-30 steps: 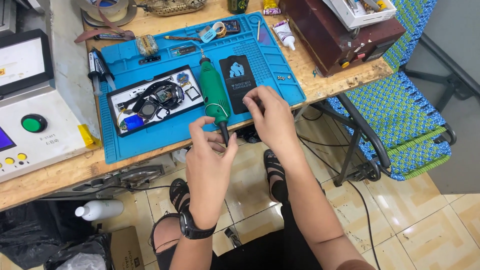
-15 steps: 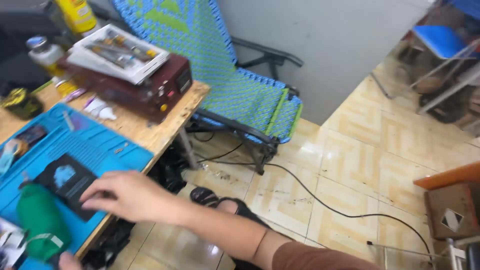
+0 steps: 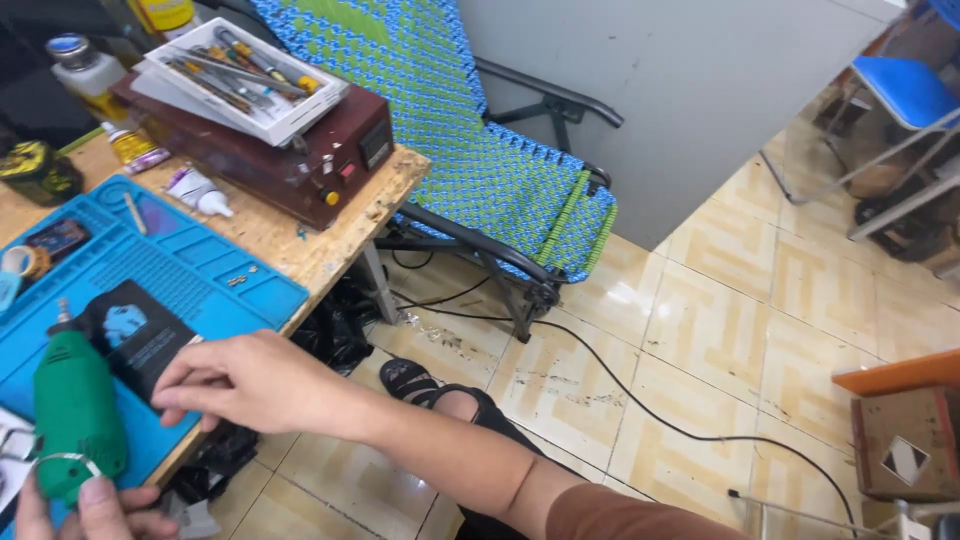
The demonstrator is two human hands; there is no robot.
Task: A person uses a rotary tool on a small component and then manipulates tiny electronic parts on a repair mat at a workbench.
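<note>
My right hand (image 3: 245, 380) pinches the black card (image 3: 140, 335); left hand (image 3: 95, 510) grips the green rotary tool (image 3: 75, 415). Best lift the card flat, slowly.

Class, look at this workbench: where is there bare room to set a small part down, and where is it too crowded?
Free: the ribbed middle of the blue mat, between the white tube and the dark card; also the bare wood beside the maroon box. Crowded: the mat's near corner, where the right hand, left hand and green rotary tool meet.
</note>
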